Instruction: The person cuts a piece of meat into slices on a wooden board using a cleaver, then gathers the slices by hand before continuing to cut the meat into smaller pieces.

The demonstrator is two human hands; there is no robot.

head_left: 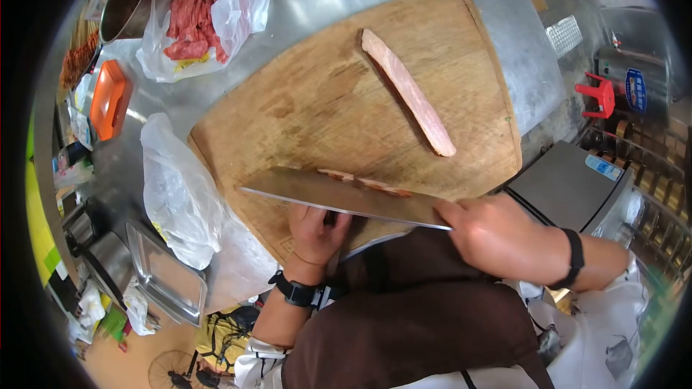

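A long knife (346,196) lies across the lower part of the wooden cutting board (303,115), its blade pointing left. My right hand (497,234) is closed at the blade's right end; the handle is hidden in it. Small meat slices (382,186) show along the blade's far edge. My left hand (319,232) is at the board's near edge, just below the blade, its fingers curled and partly hidden by the knife; what they hold, if anything, cannot be made out. One long strip of meat (409,94) rests diagonally on the board's far right part.
Red meat (194,14) sits in a plastic bag at the upper left. Beside the board lies another plastic bag (176,191). An orange tray (109,99) and a metal tray (167,274) are on the left, a grey box (566,189) on the right.
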